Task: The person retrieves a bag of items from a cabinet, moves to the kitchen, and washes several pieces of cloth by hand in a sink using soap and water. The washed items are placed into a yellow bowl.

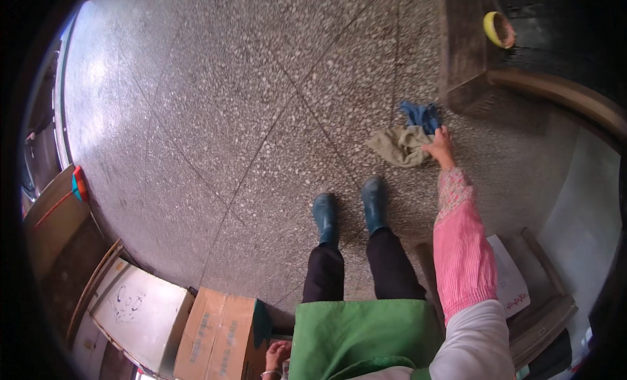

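Note:
My right hand (440,147) reaches out over the floor, its fingers closed on the edge of a crumpled beige cloth (404,145). A blue cloth (421,116) lies against the beige one, just beyond my fingertips; whether I grip it too cannot be told. My left hand (278,354) is low at my side, beside the green apron (362,331), its fingers curled; nothing shows in it.
Speckled stone floor (274,135) spreads before my boots (325,216). A taped cardboard box (215,331) and a white box (142,311) stand lower left. Upper right is dark wooden furniture (465,46) with a yellow-rimmed bowl (498,30). A wooden chair (543,316) stands lower right.

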Available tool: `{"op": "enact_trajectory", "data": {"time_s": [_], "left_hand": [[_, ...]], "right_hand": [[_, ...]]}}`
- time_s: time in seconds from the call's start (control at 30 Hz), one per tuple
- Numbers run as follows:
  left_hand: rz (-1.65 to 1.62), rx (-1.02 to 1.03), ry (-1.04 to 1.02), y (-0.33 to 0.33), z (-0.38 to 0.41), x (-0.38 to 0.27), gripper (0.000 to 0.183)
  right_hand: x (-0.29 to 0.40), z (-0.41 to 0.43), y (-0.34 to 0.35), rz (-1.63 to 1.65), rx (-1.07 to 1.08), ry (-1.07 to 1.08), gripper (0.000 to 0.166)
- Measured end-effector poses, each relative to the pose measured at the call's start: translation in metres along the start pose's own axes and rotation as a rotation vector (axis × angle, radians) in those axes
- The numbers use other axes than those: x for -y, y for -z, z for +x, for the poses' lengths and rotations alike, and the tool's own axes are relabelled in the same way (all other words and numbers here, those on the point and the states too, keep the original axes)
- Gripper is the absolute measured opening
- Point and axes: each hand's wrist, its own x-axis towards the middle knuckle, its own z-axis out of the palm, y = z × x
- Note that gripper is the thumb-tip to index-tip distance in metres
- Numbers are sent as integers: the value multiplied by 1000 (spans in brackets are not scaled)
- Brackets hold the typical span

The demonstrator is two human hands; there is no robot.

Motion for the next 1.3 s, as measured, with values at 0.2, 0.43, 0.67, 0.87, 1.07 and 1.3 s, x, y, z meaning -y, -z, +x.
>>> {"op": "enact_trajectory", "data": {"time_s": [0.2, 0.43, 0.67, 0.87, 1.07, 1.3], "left_hand": [[134, 117, -209, -77, 18, -78, 16], [-80, 399, -227, -153, -52, -220, 56], [-481, 563, -315, -123, -101, -284, 28], [-587, 648, -578, -64, -172, -386, 42], [-666, 526, -527, -34, -90, -528, 34], [-847, 506, -520, 11, -134, -625, 27]], "right_hand": [[55, -28, -41, -211, 312, 231, 18], [222, -292, 109, 304, 681, 850, 24], [291, -373, 317, 617, 741, 1072, 20], [253, -227, 590, 1608, 240, 407, 23], [96, -61, 739, 2766, 246, -61, 63], [134, 36, 743, 2847, -41, -156, 50]]}}
